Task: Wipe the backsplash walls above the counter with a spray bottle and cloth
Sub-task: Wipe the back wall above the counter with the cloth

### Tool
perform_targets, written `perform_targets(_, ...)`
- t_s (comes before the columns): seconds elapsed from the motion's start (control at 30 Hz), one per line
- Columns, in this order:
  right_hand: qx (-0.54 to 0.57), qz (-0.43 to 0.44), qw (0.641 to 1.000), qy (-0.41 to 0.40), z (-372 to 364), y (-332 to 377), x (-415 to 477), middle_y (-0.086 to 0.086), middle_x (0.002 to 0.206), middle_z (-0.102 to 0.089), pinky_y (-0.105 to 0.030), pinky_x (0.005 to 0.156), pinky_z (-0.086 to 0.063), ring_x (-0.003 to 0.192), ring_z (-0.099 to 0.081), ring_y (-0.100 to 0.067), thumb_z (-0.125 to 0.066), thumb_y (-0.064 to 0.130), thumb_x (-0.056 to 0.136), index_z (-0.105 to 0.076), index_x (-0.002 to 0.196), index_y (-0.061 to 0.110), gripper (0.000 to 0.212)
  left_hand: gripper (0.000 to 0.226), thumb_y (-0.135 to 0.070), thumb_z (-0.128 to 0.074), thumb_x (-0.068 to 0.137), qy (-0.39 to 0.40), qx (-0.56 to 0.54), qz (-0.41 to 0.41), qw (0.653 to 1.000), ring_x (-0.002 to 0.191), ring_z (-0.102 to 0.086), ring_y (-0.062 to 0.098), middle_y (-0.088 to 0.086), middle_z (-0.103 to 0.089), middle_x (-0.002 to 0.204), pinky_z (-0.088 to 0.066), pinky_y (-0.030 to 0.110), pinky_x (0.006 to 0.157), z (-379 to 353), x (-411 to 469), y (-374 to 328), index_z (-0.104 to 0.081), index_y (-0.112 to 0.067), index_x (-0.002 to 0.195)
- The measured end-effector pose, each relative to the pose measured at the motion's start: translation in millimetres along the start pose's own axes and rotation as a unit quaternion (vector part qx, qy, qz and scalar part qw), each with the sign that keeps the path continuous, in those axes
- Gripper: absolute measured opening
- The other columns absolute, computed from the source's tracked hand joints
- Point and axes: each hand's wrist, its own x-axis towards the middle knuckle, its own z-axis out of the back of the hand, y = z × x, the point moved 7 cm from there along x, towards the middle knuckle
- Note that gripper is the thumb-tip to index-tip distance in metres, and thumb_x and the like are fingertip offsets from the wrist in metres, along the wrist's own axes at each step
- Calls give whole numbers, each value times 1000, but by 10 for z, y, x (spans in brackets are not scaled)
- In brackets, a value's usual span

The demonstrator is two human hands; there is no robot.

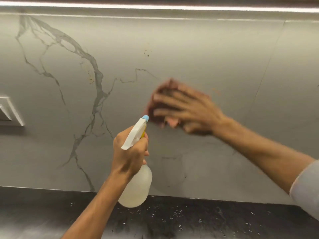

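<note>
- Two bare hands are up at the backsplash (189, 49), grey marble-look w/ pale veins.
- L hand (131, 152) sits at approx 6 o'clock of the view, clenched round the neck of the spray bottle (136, 185). A finger lies by the yellow trigger; can't tell if it's squeezed.
- Bottle has a cloudy see-through body & white head. Its blue nozzle (145, 118) points to 1 o'clock, toward the cloth. It's held in the air w/ a slight tilt, base in front of the wall/counter join.
- R hand (186, 109) is at 3 o'clock of centre, blurred. Fingers are spread & straight, flat on the cloth (170, 122), pressing it to the wall, not wrapped round it.
- Cloth is reddish-pink, bunched under the palm, peeking out at 6 & 9 o'clock of the hand. It's just beside the nozzle, apart from it.
- Grey sleeve (307, 185) on the R arm, at the 4 o'clock edge.
- Brown specks (147, 53) on the wall at 11 o'clock of the cloth; more specks (90, 80) at 9 o'clock, by the thick vein.
- White switch plate (8, 111) at the 9 o'clock edge.
- Dark speckled counter (189, 219) runs along 6 o'clock, light strip (155, 6) along 12 o'clock.
</note>
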Motion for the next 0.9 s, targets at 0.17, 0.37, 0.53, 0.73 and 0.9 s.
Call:
perform_targets(0.17, -78, -190, 966, -159, 485, -873, 659, -11, 159, -37, -49, 121, -17, 148, -34, -30, -33, 39, 107, -38, 154, 32, 48, 16, -10, -47, 65, 5, 1, 18, 1000, 45, -59, 20, 17, -55, 61, -49, 38, 37, 54, 68, 127, -56, 3, 63)
perform_targets(0.37, -11, -172, 980, -104, -347, 437, -27, -3, 165, -23, -49, 126, -7, 156, -11, -25, -41, 34, 105, -32, 157, 34, 53, 18, -9, -48, 59, 22, -1, 41, 999, 46, -58, 24, 25, -54, 66, -48, 36, 38, 5, 42, 290, -55, 6, 65)
perform_targets(0.53, 9, 10, 981, 193, -1278, 2080, -1314, 6, 164, -25, -42, 126, 13, 154, -13, -13, -71, 36, 72, -34, 155, 35, 90, 22, -11, -47, 61, 51, 13, 49, 997, 48, -57, 27, 30, -53, 66, -48, 39, 39, -78, -157, 426, -55, 8, 68)
perform_targets(0.73, -50, -64, 989, 125, -922, 1185, -2240, 7, 168, -10, -41, 127, 6, 155, -10, -17, -45, 22, 73, -9, 161, 33, 95, 16, -11, -45, 60, 92, 27, 31, 995, 56, -55, 46, 22, -51, 60, -45, 44, 37, -88, -271, 500, -52, 3, 62)
perform_targets(0.9, -11, -392, 914, -104, -5, -805, -1705, -23, 159, -30, -51, 121, -16, 146, -25, -42, -45, 22, 104, -28, 156, 36, 57, 11, -12, -47, 61, 102, 8, 27, 994, 48, -58, 31, 21, -54, 61, -47, 41, 38, -293, -160, 372, -55, -4, 60)
